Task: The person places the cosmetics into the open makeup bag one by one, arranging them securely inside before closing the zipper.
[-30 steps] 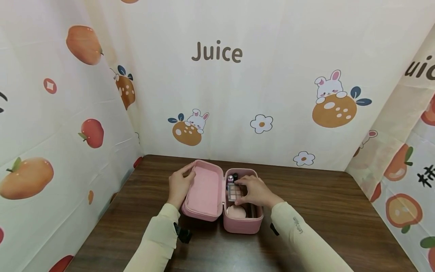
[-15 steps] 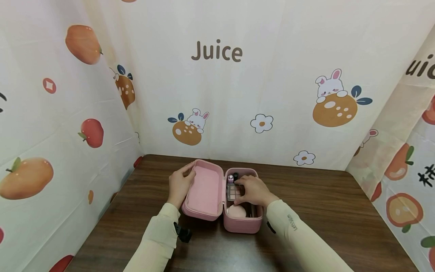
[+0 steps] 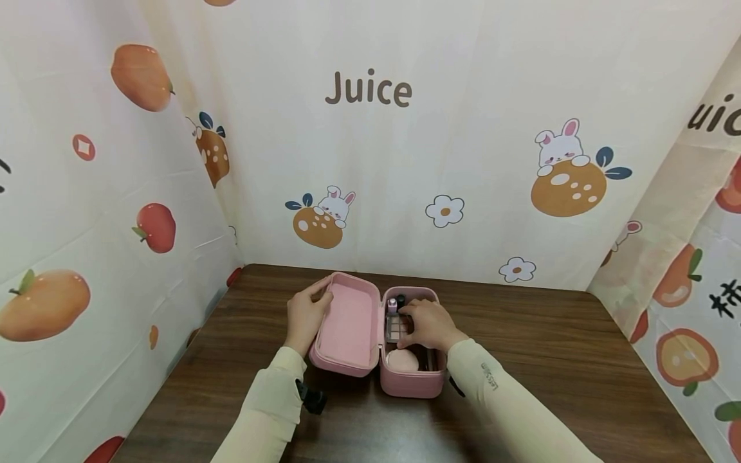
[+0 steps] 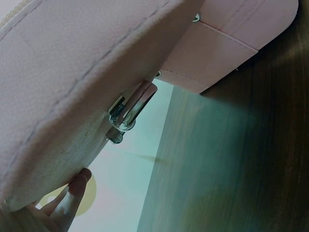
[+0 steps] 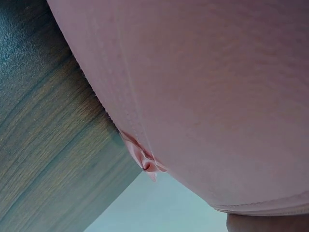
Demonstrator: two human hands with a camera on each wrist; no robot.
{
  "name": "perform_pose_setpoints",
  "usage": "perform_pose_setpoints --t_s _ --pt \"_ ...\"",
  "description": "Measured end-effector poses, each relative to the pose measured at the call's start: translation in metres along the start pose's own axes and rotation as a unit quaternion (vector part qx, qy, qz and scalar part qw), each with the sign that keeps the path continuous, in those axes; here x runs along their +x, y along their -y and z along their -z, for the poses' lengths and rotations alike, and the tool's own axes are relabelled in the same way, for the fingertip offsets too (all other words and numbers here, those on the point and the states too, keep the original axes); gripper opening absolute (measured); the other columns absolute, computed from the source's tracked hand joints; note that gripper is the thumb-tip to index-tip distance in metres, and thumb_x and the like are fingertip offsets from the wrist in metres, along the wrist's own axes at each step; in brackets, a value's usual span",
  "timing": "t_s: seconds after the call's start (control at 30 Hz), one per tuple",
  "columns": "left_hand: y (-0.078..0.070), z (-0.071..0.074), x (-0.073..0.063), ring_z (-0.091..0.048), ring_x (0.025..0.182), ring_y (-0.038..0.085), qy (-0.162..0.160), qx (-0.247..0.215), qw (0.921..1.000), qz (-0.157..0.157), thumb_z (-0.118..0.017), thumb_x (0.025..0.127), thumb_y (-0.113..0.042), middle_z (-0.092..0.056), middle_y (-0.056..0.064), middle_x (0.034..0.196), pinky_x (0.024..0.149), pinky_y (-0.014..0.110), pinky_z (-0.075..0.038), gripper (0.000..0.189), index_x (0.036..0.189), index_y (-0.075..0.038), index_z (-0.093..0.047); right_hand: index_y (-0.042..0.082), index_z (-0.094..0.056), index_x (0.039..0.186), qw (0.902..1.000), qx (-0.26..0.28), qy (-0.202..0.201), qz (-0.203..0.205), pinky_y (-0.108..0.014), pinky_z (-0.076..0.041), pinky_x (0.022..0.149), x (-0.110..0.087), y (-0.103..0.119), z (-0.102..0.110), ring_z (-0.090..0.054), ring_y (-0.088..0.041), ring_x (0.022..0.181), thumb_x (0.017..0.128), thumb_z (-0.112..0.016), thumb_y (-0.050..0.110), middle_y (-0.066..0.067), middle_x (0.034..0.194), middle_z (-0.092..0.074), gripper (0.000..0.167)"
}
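A pink cosmetic case [image 3: 412, 386] lies unzipped on the table, its lid [image 3: 347, 321] folded out to the left. My left hand [image 3: 305, 318] grips the lid's outer left edge, thumb on the inner side. In the left wrist view, fingertips [image 4: 77, 183] touch the lid's outside near a metal clasp [image 4: 128, 113]. Inside the case, my right hand [image 3: 433, 325] pinches a clear-lidded eyeshadow palette [image 3: 396, 328] between thumb and fingers. A round cream puff or compact [image 3: 402, 361] sits at the near end, and a small lilac-capped bottle [image 3: 392, 305] stands at the far end.
A black-capped item [image 3: 401, 300] stands beside the lilac-capped one. Dark slender items [image 3: 431, 360] lie along the case's right wall. A pink bow [image 5: 146, 162] decorates its outside. Behind the wooden table [image 3: 550, 360] hangs a printed curtain [image 3: 393, 154].
My right hand and forearm have shifted slightly left, and the palette sits a little deeper in the case. The left hand and lid have stayed put.
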State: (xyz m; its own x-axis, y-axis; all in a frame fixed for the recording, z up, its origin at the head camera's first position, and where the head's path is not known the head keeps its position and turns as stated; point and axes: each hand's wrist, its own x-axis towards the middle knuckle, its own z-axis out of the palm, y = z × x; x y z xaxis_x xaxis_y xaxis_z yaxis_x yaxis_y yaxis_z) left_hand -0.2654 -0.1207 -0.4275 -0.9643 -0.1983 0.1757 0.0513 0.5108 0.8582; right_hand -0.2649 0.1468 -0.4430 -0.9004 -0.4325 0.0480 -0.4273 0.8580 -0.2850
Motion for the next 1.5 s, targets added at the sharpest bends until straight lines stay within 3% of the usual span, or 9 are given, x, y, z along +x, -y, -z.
perform_pose_setpoints --t_s 0.33,0.43,0.57,0.8,0.9,1.03,1.23,1.37,1.5 --pt "0.001 0.0 0.0 -0.058 0.119 0.024 0.001 0.004 1.0 0.004 -0.066 0.091 -0.02 -0.065 0.001 0.13 0.083 0.034 -0.042 0.037 0.129 -0.021 -0.067 0.007 -0.07 0.119 0.9997 0.0 0.01 -0.024 -0.048 -0.045 0.1 0.002 0.004 -0.001 -0.061 -0.03 0.112 0.064 -0.091 0.039 -0.007 0.116 -0.068 0.067" --pt "0.001 -0.001 0.0 -0.061 0.112 0.022 0.0 0.007 1.0 0.001 -0.066 0.092 -0.02 -0.065 0.0 0.13 0.076 0.031 -0.041 0.037 0.129 -0.022 -0.067 0.008 -0.07 0.118 0.9996 -0.001 0.01 -0.027 -0.048 -0.048 0.096 0.002 0.005 -0.001 -0.063 -0.029 0.107 0.063 -0.091 0.039 -0.006 0.112 -0.069 0.066" --pt "0.002 -0.001 0.0 -0.059 0.088 0.022 0.0 0.005 1.0 -0.001 -0.066 0.092 -0.02 -0.065 0.0 0.13 0.065 0.029 -0.039 0.037 0.129 -0.022 -0.067 0.011 -0.069 0.114 0.9991 -0.007 0.013 -0.039 -0.046 -0.051 0.089 0.003 0.007 0.0 -0.064 -0.025 0.098 0.063 -0.091 0.04 -0.002 0.104 -0.069 0.064" --pt "0.001 0.0 0.001 -0.057 0.09 0.019 -0.004 0.01 0.9999 0.0 -0.067 0.091 -0.021 -0.065 0.001 0.13 0.072 0.029 -0.04 0.037 0.128 -0.023 -0.068 0.016 -0.064 0.092 0.9991 -0.012 0.007 -0.041 -0.039 -0.048 0.073 0.004 0.008 0.0 -0.054 -0.015 0.074 0.061 -0.093 0.04 0.006 0.078 -0.058 0.049" --pt "0.001 0.0 0.001 -0.051 0.075 0.019 -0.003 0.009 1.0 -0.001 -0.067 0.091 -0.02 -0.065 0.002 0.129 0.065 0.029 -0.038 0.037 0.128 -0.022 -0.068 0.016 -0.064 0.086 0.9992 -0.021 0.002 -0.034 -0.037 -0.047 0.069 0.005 0.009 -0.001 -0.051 -0.013 0.071 0.061 -0.093 0.04 0.008 0.074 -0.055 0.045" --pt "0.001 -0.001 0.001 -0.038 0.062 0.017 -0.003 0.008 1.0 -0.002 -0.067 0.091 -0.02 -0.066 0.002 0.129 0.059 0.029 -0.035 0.037 0.128 -0.022 -0.068 0.016 -0.064 0.085 0.9989 -0.031 0.001 -0.035 -0.037 -0.046 0.069 0.005 0.01 -0.002 -0.05 -0.014 0.069 0.061 -0.093 0.04 0.007 0.073 -0.054 0.044" --pt "0.001 -0.001 0.001 -0.047 0.072 0.017 -0.005 0.011 0.9999 -0.002 -0.067 0.091 -0.02 -0.066 0.001 0.128 0.064 0.028 -0.037 0.037 0.128 -0.023 -0.068 0.015 -0.063 0.083 0.9987 -0.028 -0.002 -0.042 -0.038 -0.047 0.068 0.005 0.013 -0.002 -0.052 -0.015 0.069 0.061 -0.093 0.038 0.005 0.073 -0.054 0.044" --pt "0.001 -0.001 0.001 -0.046 0.069 0.017 -0.006 0.013 0.9999 -0.003 -0.067 0.091 -0.02 -0.066 0.001 0.128 0.062 0.028 -0.037 0.037 0.128 -0.023 -0.068 0.016 -0.063 0.085 0.9975 0.002 0.016 -0.068 -0.04 -0.047 0.072 0.005 0.016 -0.003 -0.051 -0.018 0.077 0.062 -0.093 0.034 0.004 0.078 -0.054 0.042" --pt "0.002 -0.001 0.002 -0.036 0.059 0.016 -0.006 0.01 0.9999 -0.005 -0.067 0.091 -0.02 -0.066 0.002 0.128 0.056 0.028 -0.034 0.037 0.128 -0.022 -0.068 0.013 -0.063 0.086 0.9943 0.053 0.025 -0.089 -0.042 -0.045 0.079 0.005 0.018 -0.003 -0.049 -0.023 0.083 0.062 -0.093 0.026 0.001 0.084 -0.055 0.04"
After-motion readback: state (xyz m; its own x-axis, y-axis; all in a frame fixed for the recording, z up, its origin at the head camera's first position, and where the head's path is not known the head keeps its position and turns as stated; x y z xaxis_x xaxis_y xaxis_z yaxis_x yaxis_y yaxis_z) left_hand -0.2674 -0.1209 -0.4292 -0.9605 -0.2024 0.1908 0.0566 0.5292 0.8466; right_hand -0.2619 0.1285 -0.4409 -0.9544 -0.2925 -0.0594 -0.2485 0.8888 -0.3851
